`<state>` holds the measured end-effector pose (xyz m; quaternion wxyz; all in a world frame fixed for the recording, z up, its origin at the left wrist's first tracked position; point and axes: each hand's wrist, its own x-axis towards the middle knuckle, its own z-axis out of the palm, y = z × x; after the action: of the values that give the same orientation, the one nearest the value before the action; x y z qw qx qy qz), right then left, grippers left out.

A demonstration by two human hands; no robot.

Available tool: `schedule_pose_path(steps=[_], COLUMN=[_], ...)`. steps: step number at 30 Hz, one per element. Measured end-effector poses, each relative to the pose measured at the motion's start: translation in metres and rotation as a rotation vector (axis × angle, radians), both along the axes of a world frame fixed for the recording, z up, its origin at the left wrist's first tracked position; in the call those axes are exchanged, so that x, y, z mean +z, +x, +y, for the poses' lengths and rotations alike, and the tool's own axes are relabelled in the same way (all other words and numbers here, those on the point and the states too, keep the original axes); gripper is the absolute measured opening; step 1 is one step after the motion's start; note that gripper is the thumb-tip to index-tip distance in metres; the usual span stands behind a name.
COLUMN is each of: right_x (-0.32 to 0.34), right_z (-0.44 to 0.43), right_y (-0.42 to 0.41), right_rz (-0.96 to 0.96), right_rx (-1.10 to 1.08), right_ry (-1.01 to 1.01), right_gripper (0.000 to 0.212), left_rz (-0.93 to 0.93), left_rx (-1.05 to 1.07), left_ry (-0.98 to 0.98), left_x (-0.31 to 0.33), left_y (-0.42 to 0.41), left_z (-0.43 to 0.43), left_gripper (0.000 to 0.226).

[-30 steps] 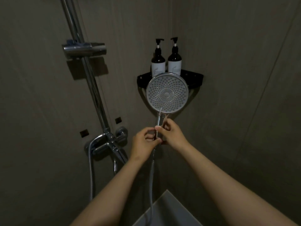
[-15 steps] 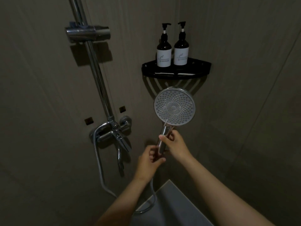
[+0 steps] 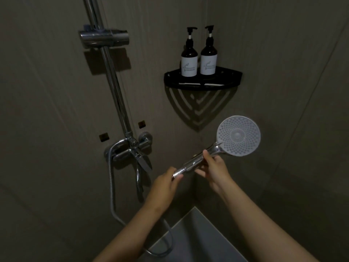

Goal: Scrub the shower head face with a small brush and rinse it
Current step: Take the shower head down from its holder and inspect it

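Note:
A round chrome shower head (image 3: 238,136) with a pale dotted face turned toward me is held low in the corner, tilted so its handle (image 3: 194,163) slants down to the left. My right hand (image 3: 213,168) grips the handle just below the head. At the handle's lower end, where the hose joins, my left hand (image 3: 166,181) holds it. The metal hose (image 3: 111,186) loops down from the mixer tap and back up behind my left arm. No brush can be seen.
A chrome riser rail (image 3: 113,82) with an empty holder (image 3: 103,37) runs up the left wall above the mixer tap (image 3: 132,150). A black corner shelf (image 3: 203,82) carries two pump bottles (image 3: 189,59). A pale ledge (image 3: 198,237) lies below my arms.
The shower head has come down from in front of the shelf and swung to the right, its handle tilting from upright to slanted. Both hands stayed on the handle.

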<state>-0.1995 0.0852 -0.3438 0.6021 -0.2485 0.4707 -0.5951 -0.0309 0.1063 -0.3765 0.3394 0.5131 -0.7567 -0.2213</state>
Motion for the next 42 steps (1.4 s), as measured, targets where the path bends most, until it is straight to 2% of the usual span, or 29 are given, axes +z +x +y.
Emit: schedule_pose_path(steps=[3,6,10,14,18,21,25,28,31,34,36,40,42], right_x=[0.001,0.004,0.004,-0.001,-0.002,0.000,0.001,0.002,0.003,0.002,0.003,0.006,0.008], right_z=[0.001,0.001,0.004,0.006,0.009,0.011,0.011,0.011,0.012,0.012,0.012,0.011,0.011], right_y=[-0.002,0.000,0.002,0.005,0.005,0.005,0.002,0.001,0.001,0.002,0.002,0.000,0.000], right_rz=[-0.010,0.011,0.051,0.061,0.063,0.059,0.053,0.039,0.035,0.019,0.014,0.010,0.023], right_rx=[0.012,0.024,0.011,-0.007,-0.007,-0.011,-0.026,-0.036,-0.042,-0.045,-0.042,-0.049,-0.050], right_ry=[-0.014,-0.052,-0.064,-0.062,-0.058,-0.073,-0.072,-0.078,-0.080,-0.072,-0.075,-0.083,-0.081], right_gripper=[0.037,0.037,0.036,0.037,0.038,0.037,0.039,0.037,0.036,0.036,0.036,0.033,0.031], left_rz=[-0.002,0.172,0.332,0.390,0.382,0.405,0.383,0.327,0.360,0.388,0.409,0.363,0.344], left_rx=[-0.016,-0.005,-0.054,-0.052,-0.056,-0.065,-0.065,-0.113,-0.102,-0.076,-0.056,-0.095,-0.107], left_ry=[0.060,0.186,0.244,0.238,0.295,0.279,0.216,0.271,0.316,0.285,0.241,0.258,0.300], left_x=[0.004,0.005,0.006,0.006,0.009,0.009,0.007,0.009,0.007,0.006,0.007,0.015,0.015], left_y=[0.001,-0.001,0.001,0.006,0.006,0.007,0.007,0.005,0.004,0.006,0.006,0.005,0.005], left_z=[-0.002,-0.004,-0.001,0.002,0.003,0.002,0.002,0.001,-0.002,-0.002,-0.003,-0.002,-0.001], left_gripper=[0.021,0.034,0.016,0.018,0.031,0.016,0.020,0.023,0.031,0.013,0.024,0.022,0.028])
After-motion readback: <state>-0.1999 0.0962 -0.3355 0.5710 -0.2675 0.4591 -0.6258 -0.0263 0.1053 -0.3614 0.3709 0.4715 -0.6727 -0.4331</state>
